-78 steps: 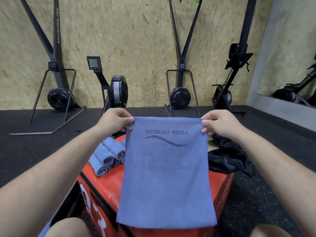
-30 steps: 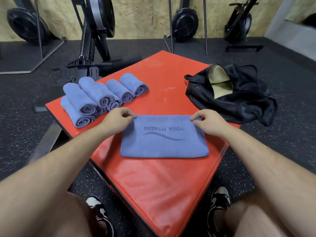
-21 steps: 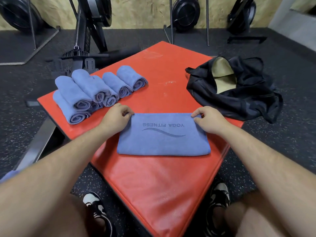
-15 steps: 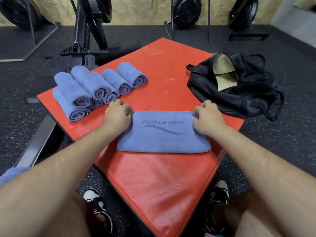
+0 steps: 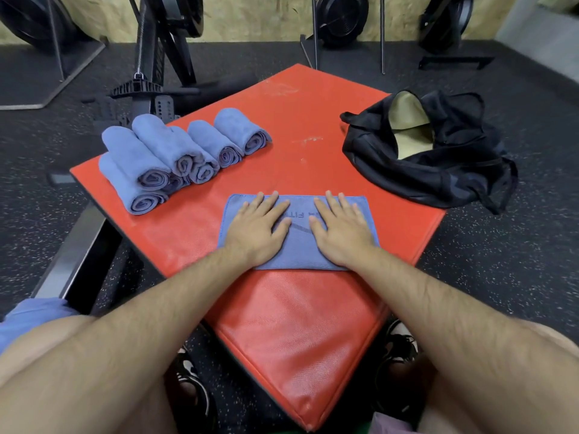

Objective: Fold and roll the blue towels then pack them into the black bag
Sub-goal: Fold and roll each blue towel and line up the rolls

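A folded blue towel (image 5: 299,245) lies flat on the red padded box (image 5: 307,314). My left hand (image 5: 258,227) and my right hand (image 5: 340,228) press on it side by side, palms down and fingers straight, covering most of its printed logo. Several rolled blue towels (image 5: 175,155) are stacked at the box's left corner. The black bag (image 5: 438,170) lies slumped at the right corner, its mouth open and a pale lining showing.
Rowing machines and metal stands (image 5: 156,57) stand on the dark rubber floor (image 5: 501,261) behind the box. More blue cloth (image 5: 28,317) lies over my left knee. My shoes (image 5: 191,380) are under the box's near corner.
The towel went from hanging in the air to lying folded on the box. My hands let go of its far corners and now lie flat on its middle.
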Demonstrator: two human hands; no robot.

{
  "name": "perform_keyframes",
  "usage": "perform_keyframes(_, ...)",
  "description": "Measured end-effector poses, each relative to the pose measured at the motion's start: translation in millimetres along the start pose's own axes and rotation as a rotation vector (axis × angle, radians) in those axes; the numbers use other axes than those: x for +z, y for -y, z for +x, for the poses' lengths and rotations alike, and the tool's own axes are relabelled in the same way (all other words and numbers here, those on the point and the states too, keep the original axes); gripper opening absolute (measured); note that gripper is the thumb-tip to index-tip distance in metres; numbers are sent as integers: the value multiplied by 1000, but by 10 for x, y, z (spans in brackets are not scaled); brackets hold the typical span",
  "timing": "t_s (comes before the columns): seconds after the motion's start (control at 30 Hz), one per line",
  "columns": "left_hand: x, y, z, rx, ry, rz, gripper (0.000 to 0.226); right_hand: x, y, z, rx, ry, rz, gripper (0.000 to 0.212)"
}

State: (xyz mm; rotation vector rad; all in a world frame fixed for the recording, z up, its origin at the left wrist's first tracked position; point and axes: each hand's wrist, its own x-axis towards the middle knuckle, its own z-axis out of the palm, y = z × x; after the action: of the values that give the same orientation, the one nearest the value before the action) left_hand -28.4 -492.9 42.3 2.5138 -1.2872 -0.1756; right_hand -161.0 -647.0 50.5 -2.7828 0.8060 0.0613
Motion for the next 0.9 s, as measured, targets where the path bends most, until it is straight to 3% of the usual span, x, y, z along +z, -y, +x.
perform_keyframes(0.2, -114, 273, -4, -47, 39, 62, 58, -34, -334, 3, 135, -49, 17, 68)
perform_keyframes(0.37, -154, 335, -1, -108, 49, 40, 65, -87, -365, -24, 165, -33, -18, 70)
perform_keyframes(0.43, -135, 313, 30, -111, 13, 81, 66, -134, -247, -40, 129, -111, -101, 68)
perform_keyframes(0.57, -231, 186, 127, 64, -129, 6, 48, -256, 269, -182, -97, -282, -92, 48)
perform_keyframes(0.7, -292, 124, 168, 298, -21, -81, 41, -160, 601, -302, -151, -139, -140, 40)
perform_keyframes(0.9, -359, 112, 151, 265, -65, 222, 43, -71, 488, -241, -179, -123, -149, 45)
